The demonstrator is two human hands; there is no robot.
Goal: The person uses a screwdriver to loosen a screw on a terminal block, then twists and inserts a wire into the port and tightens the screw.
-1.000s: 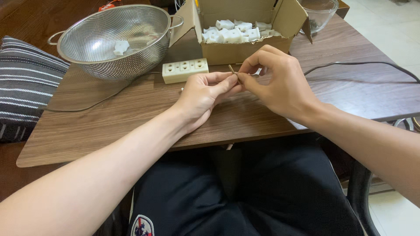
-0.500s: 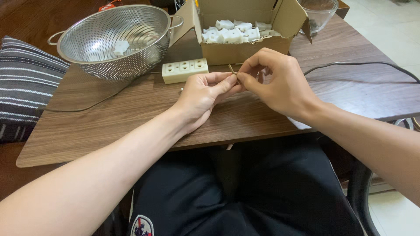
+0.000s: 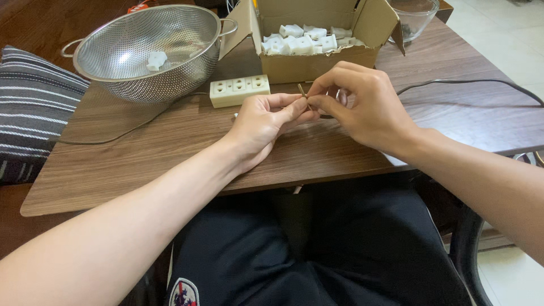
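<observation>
Pinching a small brass-coloured metal piece (image 3: 302,90) between them, the left hand (image 3: 266,122) and right hand (image 3: 362,107) both grasp it by the fingertips, just in front of the cardboard box (image 3: 317,62) of white plastic parts (image 3: 306,41). Judged risk: the grip is slight; a slip could drop the piece off the table's near edge. The beige socket strip (image 3: 239,90) lies left of the box.

Left hand (image 3: 266,122) and right hand (image 3: 362,105) pinch a small brass-coloured piece (image 3: 303,92), maybe a metal pin, above the desk (image 3: 141,164); colander (image 3: 147,51), socket strip (image 3: 239,90), cardboard box (image 3: 317,59) behind.
</observation>
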